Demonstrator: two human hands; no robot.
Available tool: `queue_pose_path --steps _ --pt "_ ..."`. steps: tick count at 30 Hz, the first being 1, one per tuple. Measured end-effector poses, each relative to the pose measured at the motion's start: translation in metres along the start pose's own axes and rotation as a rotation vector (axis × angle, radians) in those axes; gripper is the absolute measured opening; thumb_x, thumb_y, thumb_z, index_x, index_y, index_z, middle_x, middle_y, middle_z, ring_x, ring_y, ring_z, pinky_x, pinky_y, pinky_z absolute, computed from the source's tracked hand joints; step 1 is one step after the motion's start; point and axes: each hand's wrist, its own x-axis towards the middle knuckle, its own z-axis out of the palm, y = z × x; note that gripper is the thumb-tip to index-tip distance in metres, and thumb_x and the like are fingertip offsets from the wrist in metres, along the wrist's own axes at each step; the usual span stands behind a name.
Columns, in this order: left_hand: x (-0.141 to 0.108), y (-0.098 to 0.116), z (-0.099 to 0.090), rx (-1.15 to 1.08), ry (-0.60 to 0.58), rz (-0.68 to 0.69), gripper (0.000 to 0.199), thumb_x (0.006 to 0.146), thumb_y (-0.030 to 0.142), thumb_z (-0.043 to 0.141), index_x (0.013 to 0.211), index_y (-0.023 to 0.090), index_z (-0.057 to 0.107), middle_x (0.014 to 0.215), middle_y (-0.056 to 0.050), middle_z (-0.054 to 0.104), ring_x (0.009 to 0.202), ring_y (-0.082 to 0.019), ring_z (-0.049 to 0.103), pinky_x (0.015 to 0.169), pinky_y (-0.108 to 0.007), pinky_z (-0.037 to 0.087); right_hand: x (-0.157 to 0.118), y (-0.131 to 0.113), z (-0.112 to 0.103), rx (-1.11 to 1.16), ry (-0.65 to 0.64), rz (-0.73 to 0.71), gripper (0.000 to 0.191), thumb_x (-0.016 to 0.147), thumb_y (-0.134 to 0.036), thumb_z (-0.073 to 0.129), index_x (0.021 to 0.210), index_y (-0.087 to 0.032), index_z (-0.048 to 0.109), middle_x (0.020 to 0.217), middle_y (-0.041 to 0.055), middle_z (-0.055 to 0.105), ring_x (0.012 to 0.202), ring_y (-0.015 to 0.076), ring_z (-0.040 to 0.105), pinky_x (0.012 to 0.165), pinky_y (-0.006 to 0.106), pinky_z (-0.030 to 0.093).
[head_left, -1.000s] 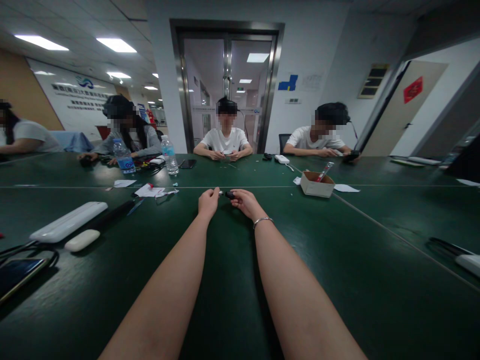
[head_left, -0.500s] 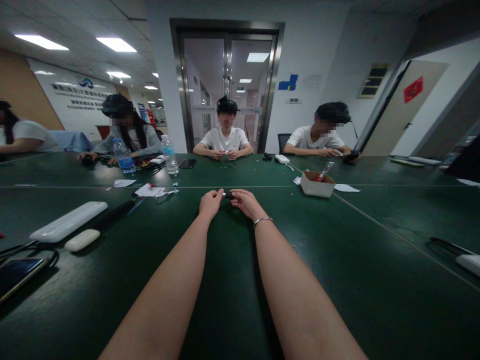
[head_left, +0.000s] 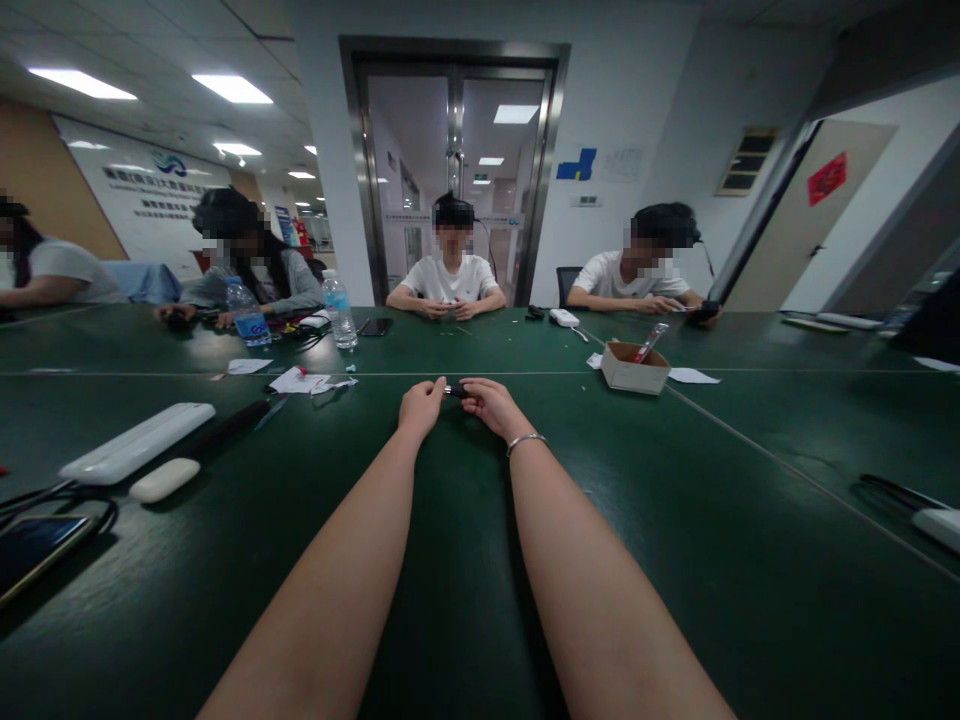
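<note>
Over the green table point(head_left: 465, 520), my left hand point(head_left: 422, 406) and my right hand point(head_left: 489, 402) face each other with both arms stretched forward. Between their fingertips is a small black object with a silver end point(head_left: 454, 391), too small to name its kind. The fingers of my left hand are pinched at its silver end, on the left. Those of my right hand are closed around its black end, on the right. Part of the object is hidden by the fingers. A metal bracelet point(head_left: 526, 441) circles my right wrist.
On the left lie a long white case point(head_left: 139, 444), a white oval object point(head_left: 165, 481) and a phone point(head_left: 45, 550) with cables. Water bottles point(head_left: 341, 312) stand farther back. A small box point(head_left: 634, 370) sits to the right. Several people sit across the table.
My hands and the small black object stay in almost the same place. Across the table at the left, a person's head has tilted lower.
</note>
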Motion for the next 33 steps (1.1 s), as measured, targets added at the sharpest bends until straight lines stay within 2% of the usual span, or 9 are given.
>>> queue_pose_path --steps 18,27,33 --pt "-0.0023 0.0025 -0.0012 0.000 -0.011 0.005 0.053 0.080 0.060 0.032 0.064 0.019 0.061 0.064 -0.005 0.063 0.058 -0.016 0.053 0.055 -0.027 0.034 -0.0011 -0.0007 0.0010 0.008 0.014 0.002 0.010 0.073 -0.005 0.057 0.077 -0.012 0.063 0.057 0.0023 0.061 0.046 0.0077 0.054 0.046 0.018 0.048" --pt "-0.0010 0.0024 -0.0015 0.027 -0.036 -0.010 0.056 0.080 0.060 0.031 0.053 0.019 0.060 0.055 -0.004 0.060 0.053 -0.017 0.053 0.054 -0.028 0.033 -0.0018 -0.0008 0.0004 -0.006 0.002 -0.001 0.010 0.073 -0.006 0.058 0.079 -0.012 0.063 0.058 0.0016 0.062 0.046 0.0069 0.055 0.047 0.017 0.048" --pt "-0.0028 0.0049 -0.0053 0.015 -0.012 -0.040 0.055 0.079 0.058 0.035 0.050 0.019 0.059 0.051 -0.004 0.059 0.050 -0.016 0.051 0.054 -0.028 0.033 -0.0016 -0.0003 -0.0014 -0.010 -0.035 0.001 0.011 0.073 -0.006 0.062 0.082 -0.012 0.064 0.059 0.0013 0.061 0.048 0.0068 0.056 0.047 0.017 0.048"
